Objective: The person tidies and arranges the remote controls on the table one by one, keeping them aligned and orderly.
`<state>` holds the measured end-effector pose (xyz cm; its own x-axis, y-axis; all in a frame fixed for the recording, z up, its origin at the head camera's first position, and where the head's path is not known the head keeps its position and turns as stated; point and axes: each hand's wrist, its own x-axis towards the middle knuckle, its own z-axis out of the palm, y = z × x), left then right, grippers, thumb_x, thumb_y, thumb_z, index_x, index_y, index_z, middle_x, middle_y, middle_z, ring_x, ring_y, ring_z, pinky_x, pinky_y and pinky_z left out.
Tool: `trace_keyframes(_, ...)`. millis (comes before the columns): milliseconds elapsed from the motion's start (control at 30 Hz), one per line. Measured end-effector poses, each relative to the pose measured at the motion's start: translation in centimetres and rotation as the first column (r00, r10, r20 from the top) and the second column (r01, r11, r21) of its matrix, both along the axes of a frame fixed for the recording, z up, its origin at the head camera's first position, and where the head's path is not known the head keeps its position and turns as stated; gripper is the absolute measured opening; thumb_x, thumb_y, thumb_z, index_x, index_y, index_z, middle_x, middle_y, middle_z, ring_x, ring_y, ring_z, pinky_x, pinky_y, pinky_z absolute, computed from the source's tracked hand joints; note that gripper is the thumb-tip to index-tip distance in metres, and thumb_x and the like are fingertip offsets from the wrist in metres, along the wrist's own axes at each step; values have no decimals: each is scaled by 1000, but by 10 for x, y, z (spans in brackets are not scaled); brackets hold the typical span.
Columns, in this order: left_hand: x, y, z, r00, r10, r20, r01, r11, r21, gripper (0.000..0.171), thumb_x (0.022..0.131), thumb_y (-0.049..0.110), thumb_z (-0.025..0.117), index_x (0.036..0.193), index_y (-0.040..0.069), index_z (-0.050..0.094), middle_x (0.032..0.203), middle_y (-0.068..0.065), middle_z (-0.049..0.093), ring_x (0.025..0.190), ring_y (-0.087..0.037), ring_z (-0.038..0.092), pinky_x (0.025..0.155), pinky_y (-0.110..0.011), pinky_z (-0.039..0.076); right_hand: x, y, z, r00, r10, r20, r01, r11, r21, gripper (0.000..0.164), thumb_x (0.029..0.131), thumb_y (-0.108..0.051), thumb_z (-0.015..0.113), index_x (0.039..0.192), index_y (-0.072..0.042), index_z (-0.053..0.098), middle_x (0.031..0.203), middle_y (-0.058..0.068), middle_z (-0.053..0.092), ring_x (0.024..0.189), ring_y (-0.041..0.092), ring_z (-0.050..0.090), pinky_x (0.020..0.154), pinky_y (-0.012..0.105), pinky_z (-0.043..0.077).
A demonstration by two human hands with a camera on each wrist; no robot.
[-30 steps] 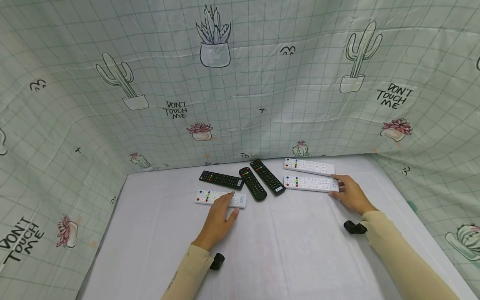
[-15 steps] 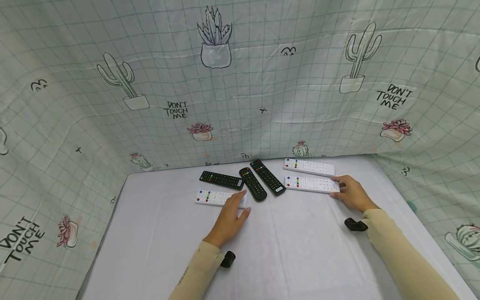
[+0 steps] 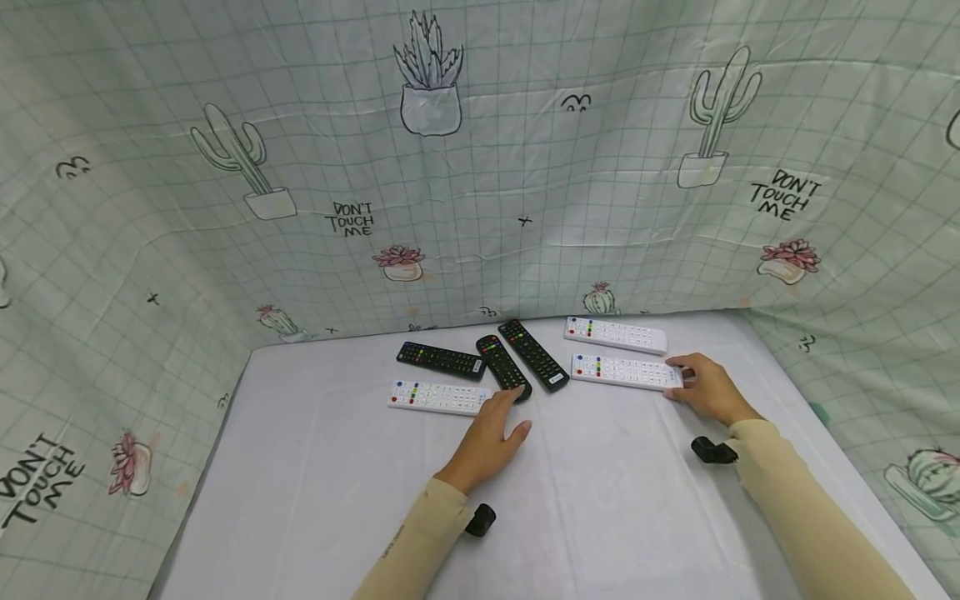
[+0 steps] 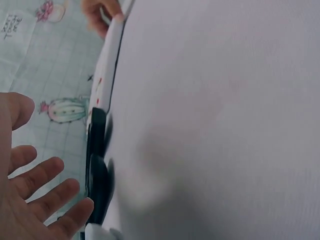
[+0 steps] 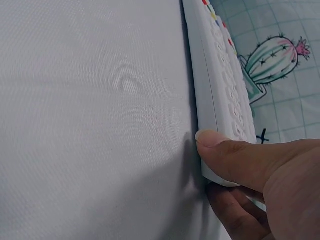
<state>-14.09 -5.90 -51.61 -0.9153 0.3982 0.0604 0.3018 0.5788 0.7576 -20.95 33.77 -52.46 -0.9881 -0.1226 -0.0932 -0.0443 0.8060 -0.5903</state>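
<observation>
My right hand point(image 3: 711, 388) holds the right end of a white remote control point(image 3: 622, 372) lying on the white table. In the right wrist view the thumb point(image 5: 225, 150) lies along its side edge, with the other fingers behind its end. My left hand point(image 3: 483, 446) is over the table in front of a short black remote control point(image 3: 501, 362) with a rounded end. Its fingertips overlap that end in the head view. The left wrist view shows the left fingers point(image 4: 47, 177) spread apart, holding nothing. Just left of that hand lies a second white remote control point(image 3: 435, 397).
Behind lie a black remote control point(image 3: 441, 360) on the left, a longer black one point(image 3: 534, 357) slanting in the middle, and a white one point(image 3: 617, 334) at the back right. A cactus-print cloth point(image 3: 480, 183) hangs around the back and sides of the table point(image 3: 600, 500).
My left hand has moved right, off the left white remote control toward the rounded black one. The white remote control in my right hand has shifted slightly right.
</observation>
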Motion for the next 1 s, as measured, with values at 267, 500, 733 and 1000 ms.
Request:
trace_keyframes(267,-1,20,0,998,-27,52,26,1000,11,58,109,23,58,161,5,40,162,-13,45,151,-30,42,125,-47,36,4,5,4,1000,6,-16,-6,1000,-8,56,88,0,81,137,15,58,133,39,54,116,53,59,93,63,53)
trace_keyframes(500,-5,30,-3,992,-25,127,17,997,70,58,109,24,58,161,6,40,158,-12,48,144,-28,49,119,-45,44,6,7,4,1000,7,-6,-7,1000,-4,56,88,0,81,137,14,58,134,39,54,116,53,59,93,63,53)
trace_keyframes(733,-11,39,-5,979,-31,200,-10,979,201,58,108,21,60,160,5,40,155,-13,49,140,-31,51,112,-45,50,10,6,6,1000,-10,19,11,1000,-14,56,89,0,81,137,14,58,135,39,53,117,53,58,92,61,53)
trace_keyframes(1000,-16,49,-9,974,-24,227,-37,965,261,58,106,15,62,158,1,41,154,-16,50,139,-33,53,110,-45,52,15,7,6,999,-23,32,24,1000,-15,55,88,1,82,137,13,59,134,38,54,117,53,58,92,61,54)
